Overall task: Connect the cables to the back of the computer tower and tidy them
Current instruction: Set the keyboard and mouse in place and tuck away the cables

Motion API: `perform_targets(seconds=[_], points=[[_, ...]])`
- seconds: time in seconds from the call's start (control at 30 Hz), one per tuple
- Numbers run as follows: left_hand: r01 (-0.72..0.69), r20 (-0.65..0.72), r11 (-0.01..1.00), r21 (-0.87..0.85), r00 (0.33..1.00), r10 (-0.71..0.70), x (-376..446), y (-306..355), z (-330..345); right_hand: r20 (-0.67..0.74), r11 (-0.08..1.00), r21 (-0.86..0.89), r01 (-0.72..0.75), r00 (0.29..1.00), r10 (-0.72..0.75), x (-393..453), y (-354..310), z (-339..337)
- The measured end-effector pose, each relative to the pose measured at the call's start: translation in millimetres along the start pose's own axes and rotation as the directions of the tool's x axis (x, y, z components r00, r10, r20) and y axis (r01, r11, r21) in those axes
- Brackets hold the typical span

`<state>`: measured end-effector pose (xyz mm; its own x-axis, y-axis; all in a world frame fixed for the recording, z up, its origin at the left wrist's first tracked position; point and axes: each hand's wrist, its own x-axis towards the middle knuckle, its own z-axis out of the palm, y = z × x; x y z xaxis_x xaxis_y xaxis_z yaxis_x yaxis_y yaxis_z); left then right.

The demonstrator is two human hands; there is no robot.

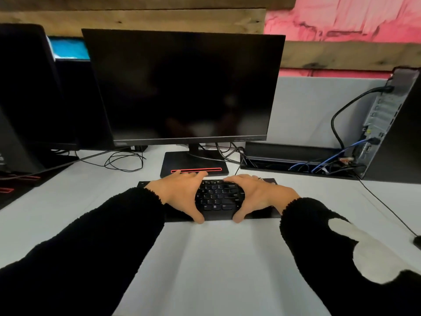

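Observation:
The black computer tower (396, 133) stands at the right of the white desk (216, 258), its back panel turned toward me. A thick black cable (339, 115) is plugged in near its top, and blue cables (337, 156) run from lower ports down into a black cable trough (289, 151). In front of me lies a black keyboard (218, 197). My left hand (180, 192) and my right hand (257, 192) each hold it, thumbs on the near edge and fingers reaching over the far edge.
A dark monitor (182, 87) stands behind the keyboard on a base with a red stripe. Thin black wires (125, 160) loop loosely to its left. Another monitor (27, 87) stands at far left. A mouse (418, 241) and its cord (387, 208) lie at right.

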<state>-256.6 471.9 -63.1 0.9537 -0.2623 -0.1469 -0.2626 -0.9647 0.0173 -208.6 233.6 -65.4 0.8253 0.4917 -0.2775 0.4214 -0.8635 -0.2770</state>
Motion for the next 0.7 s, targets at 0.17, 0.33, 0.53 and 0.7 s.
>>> perform_targets(seconds=[0.17, 0.33, 0.53, 0.7], points=[[-0.005, -0.012, 0.998, -0.063, 1.0, 0.004, 12.1, -11.5, -4.2, -0.012, 1.0, 0.001, -0.022, 1.0, 0.022, 15.0, 2.8, -5.1], [0.019, 0.025, 0.993, -0.114, 1.0, -0.016, 16.8, -16.3, -2.0, 0.013, 1.0, 0.009, -0.028, 1.0, 0.028, 23.5, 8.1, -6.8], [0.012, 0.046, 0.999, -0.046, 0.999, -0.01, 21.3, -11.7, -7.4, 0.036, 1.0, 0.019, -0.015, 0.999, 0.014, 29.7, 12.3, -9.3], [0.035, 0.092, 0.999, 0.034, 0.995, -0.038, 22.2, -5.6, -9.0, 0.061, 1.0, 0.013, -0.009, 0.998, 0.008, 28.3, 16.4, -10.3]])
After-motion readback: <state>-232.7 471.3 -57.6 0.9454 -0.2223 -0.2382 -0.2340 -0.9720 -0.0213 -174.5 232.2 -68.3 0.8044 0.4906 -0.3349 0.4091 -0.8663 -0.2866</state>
